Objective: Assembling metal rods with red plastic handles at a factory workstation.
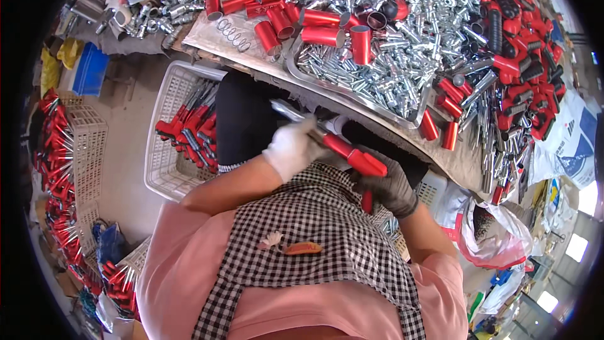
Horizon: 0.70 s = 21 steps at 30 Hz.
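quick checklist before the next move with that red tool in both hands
1. Left hand, white glove, grips the tool's metal shaft: ok.
2. Right hand, dark glove, holds the red handle end: ok.
3. Red tool held clear of the apron, just under the table edge: ok.
4. Parts seated together on the tool: cannot tell, hands cover the joint.
5. White crate at the left, with finished tools and room left: ok.
6. Red tubes heaped within view on the table: ok.

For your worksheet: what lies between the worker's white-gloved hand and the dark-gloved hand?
In the head view, a red-handled tool with a metal shaft spans the gap: the left hand grips its shaft end, the right hand its red handle, above the checked apron.
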Each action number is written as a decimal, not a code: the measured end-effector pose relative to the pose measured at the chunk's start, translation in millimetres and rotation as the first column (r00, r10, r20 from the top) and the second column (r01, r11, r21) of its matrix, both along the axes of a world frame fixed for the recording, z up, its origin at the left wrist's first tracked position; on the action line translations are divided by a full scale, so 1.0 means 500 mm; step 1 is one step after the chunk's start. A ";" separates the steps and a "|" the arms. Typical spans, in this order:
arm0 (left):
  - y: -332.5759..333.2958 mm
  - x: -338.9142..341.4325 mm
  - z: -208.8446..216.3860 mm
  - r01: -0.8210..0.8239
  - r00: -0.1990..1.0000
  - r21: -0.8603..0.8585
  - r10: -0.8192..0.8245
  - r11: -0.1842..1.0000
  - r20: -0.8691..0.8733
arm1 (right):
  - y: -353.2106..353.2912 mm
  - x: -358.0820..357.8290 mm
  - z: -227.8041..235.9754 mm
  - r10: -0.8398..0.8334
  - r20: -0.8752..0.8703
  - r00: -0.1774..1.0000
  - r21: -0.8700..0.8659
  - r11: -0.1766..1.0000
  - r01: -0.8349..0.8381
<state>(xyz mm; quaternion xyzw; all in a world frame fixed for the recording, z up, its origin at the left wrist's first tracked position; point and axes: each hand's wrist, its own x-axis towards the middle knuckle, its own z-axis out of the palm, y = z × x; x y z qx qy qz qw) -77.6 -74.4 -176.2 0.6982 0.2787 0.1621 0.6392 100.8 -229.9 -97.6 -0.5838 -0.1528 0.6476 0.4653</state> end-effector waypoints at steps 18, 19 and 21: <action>-0.092 0.225 -0.364 -0.118 0.992 -0.992 0.059 0.044 -0.115 | 0.010 0.051 -0.496 -0.268 0.053 0.962 -0.565 0.787 0.250; -0.087 0.219 -0.390 -0.122 0.992 -0.992 0.035 0.042 -0.121 | -0.014 0.066 -0.569 0.041 0.247 0.968 -0.487 0.869 0.088; -0.085 0.215 -0.412 -0.125 0.992 -0.991 0.011 0.044 -0.124 | -0.043 0.079 -0.665 0.315 0.447 0.837 -0.439 0.893 -0.101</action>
